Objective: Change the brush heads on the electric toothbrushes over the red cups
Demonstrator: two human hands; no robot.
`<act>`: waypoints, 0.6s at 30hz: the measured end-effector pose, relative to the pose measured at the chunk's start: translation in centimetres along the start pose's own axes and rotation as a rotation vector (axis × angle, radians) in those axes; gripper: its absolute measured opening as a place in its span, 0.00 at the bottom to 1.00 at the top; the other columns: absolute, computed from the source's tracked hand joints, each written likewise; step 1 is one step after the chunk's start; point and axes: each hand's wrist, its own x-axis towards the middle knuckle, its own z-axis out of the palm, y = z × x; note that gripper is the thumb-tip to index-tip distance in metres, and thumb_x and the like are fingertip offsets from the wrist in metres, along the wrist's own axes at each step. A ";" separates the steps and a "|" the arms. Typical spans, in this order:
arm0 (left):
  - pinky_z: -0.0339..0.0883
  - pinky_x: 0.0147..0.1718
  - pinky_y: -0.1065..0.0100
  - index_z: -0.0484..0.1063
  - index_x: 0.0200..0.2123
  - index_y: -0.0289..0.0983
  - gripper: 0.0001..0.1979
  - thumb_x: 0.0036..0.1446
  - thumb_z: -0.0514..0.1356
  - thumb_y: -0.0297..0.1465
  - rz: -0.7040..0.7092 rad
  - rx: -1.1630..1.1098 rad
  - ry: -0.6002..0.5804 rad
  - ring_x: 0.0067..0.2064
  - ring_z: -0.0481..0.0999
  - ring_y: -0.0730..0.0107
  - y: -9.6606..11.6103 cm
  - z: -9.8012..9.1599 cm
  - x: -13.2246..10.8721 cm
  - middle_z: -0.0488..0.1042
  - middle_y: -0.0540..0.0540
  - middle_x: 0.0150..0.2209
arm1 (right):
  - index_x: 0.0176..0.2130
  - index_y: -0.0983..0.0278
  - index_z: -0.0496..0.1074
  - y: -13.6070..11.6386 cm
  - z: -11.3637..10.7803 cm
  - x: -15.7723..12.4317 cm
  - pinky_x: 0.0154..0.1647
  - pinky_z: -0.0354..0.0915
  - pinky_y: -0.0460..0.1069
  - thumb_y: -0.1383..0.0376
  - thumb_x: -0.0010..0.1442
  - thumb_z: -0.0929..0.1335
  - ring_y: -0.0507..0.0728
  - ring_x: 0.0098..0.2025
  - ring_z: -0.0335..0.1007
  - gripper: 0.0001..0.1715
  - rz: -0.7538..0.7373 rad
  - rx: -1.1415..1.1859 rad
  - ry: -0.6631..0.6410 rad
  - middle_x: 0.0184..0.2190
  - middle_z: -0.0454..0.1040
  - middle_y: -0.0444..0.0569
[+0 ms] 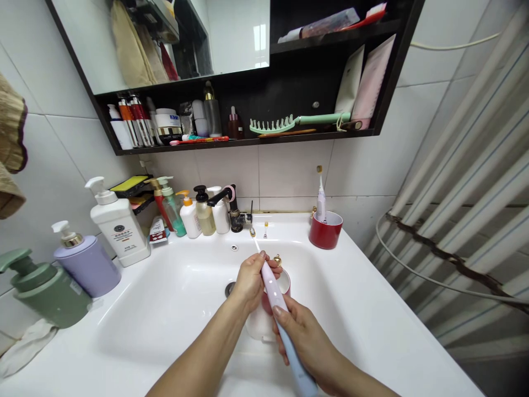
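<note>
Over the white sink [165, 309] I hold an electric toothbrush [273, 289], pink at the top and blue lower down, tilted with its brush head pointing to the tap. My left hand [250, 281] is closed round its upper end, near the neck. Lower on the handle, my right hand [303, 331] wraps round the body with the thumb on top. Beneath my hands a red cup [286, 282] with a white inside stands in the basin, partly hidden. A small spare brush head [265, 229] is on the sink's back ledge.
A red cup [326, 234] with another electric toothbrush [321, 198] stands at the back right. The black tap [235, 215] rises behind the basin. Several pump bottles line the left side, including a purple one [88, 264]. A shelf cabinet [239, 144] hangs above; a pleated curtain [463, 220] hangs right.
</note>
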 end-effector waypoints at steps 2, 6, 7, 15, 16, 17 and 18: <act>0.61 0.25 0.72 0.59 0.20 0.33 0.07 0.44 0.52 0.31 -0.026 -0.020 0.001 0.21 0.68 0.76 0.0 0.0 -0.1 0.66 0.49 0.17 | 0.28 0.64 0.55 -0.2 0.0 -0.1 0.12 0.53 0.42 0.55 0.49 0.56 0.44 0.14 0.52 0.15 0.027 0.064 -0.048 0.19 0.57 0.40; 0.61 0.25 0.71 0.59 0.20 0.34 0.07 0.45 0.51 0.31 -0.019 -0.022 -0.028 0.21 0.67 0.75 0.2 0.1 -0.2 0.66 0.49 0.18 | 0.28 0.64 0.55 -0.4 0.0 -0.1 0.13 0.53 0.42 0.55 0.49 0.57 0.44 0.14 0.53 0.14 0.001 0.043 -0.029 0.19 0.58 0.40; 0.61 0.25 0.71 0.59 0.20 0.34 0.07 0.45 0.51 0.31 -0.014 -0.018 -0.036 0.21 0.67 0.75 0.2 0.1 -0.2 0.66 0.49 0.18 | 0.29 0.64 0.55 -0.4 0.0 -0.1 0.13 0.53 0.42 0.55 0.48 0.57 0.44 0.14 0.53 0.14 -0.006 0.036 -0.020 0.19 0.58 0.40; 0.61 0.25 0.71 0.58 0.20 0.34 0.08 0.44 0.52 0.33 -0.022 -0.027 -0.089 0.21 0.67 0.76 0.3 -0.1 -0.3 0.66 0.50 0.17 | 0.28 0.63 0.53 -0.4 0.3 -0.2 0.14 0.54 0.42 0.54 0.48 0.57 0.44 0.14 0.53 0.15 0.019 0.097 -0.069 0.20 0.58 0.39; 0.61 0.25 0.70 0.58 0.20 0.34 0.09 0.44 0.52 0.34 -0.013 -0.018 -0.095 0.20 0.67 0.76 0.4 0.0 -0.3 0.66 0.50 0.17 | 0.29 0.63 0.54 -0.3 0.3 -0.1 0.14 0.54 0.42 0.54 0.48 0.57 0.44 0.15 0.53 0.14 -0.001 0.071 -0.058 0.20 0.58 0.39; 0.61 0.25 0.70 0.59 0.20 0.34 0.09 0.43 0.52 0.34 -0.006 -0.006 -0.100 0.20 0.67 0.75 0.4 0.1 -0.4 0.66 0.50 0.18 | 0.29 0.63 0.54 -0.3 0.3 -0.1 0.15 0.54 0.43 0.55 0.48 0.57 0.45 0.15 0.54 0.14 -0.022 0.050 -0.053 0.20 0.58 0.40; 0.61 0.25 0.70 0.59 0.21 0.34 0.09 0.43 0.52 0.35 -0.004 0.009 -0.106 0.21 0.67 0.75 0.4 0.2 -0.5 0.66 0.49 0.18 | 0.30 0.64 0.55 -0.3 0.4 0.0 0.16 0.55 0.43 0.55 0.49 0.57 0.45 0.15 0.54 0.14 -0.044 0.037 -0.052 0.20 0.58 0.40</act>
